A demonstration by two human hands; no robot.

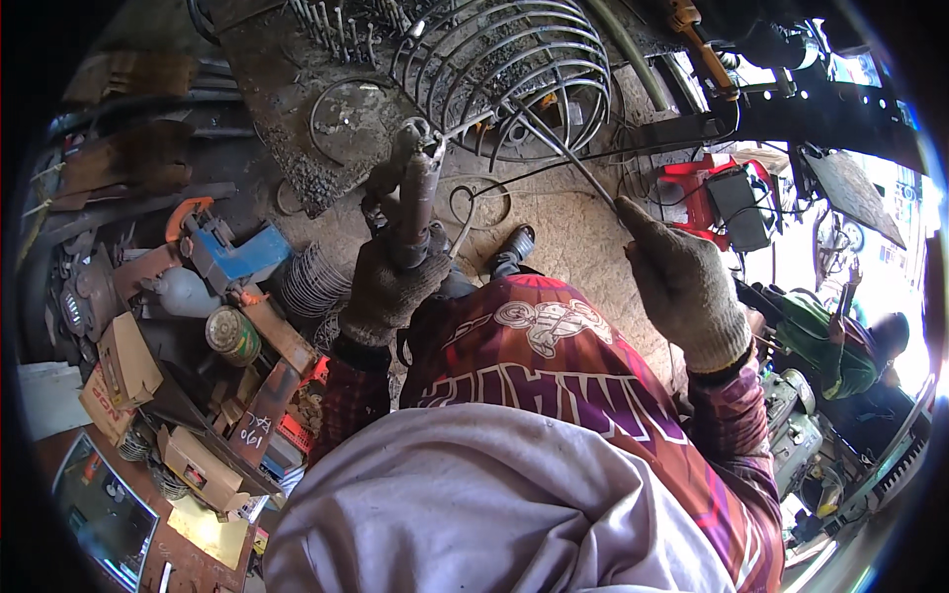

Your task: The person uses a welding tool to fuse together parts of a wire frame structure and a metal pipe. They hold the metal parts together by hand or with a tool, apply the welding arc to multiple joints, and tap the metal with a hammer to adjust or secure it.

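My left hand [384, 293], in a knitted work glove, is closed around the brown cylindrical handle of what looks like a welding electrode holder [419, 198]. From its metal head a thin pale rod [469, 124] sticks out toward a round cage of curved metal bars [578, 54]. My right hand [689, 282], gloved as well, grips a long thin metal rod [568, 153]. The far end of this rod reaches the cage's near edge; whether it touches a bar I cannot tell. The right fingertips are partly hidden.
A dirty metal table [267, 74] with upright bolts stands ahead. Beyond my right hand are a red plastic chair [692, 183] and a person in green [816, 341]. Coiled wire [311, 282], a blue machine [242, 252] and cardboard boxes [198, 465] crowd the left. Cables cross the floor.
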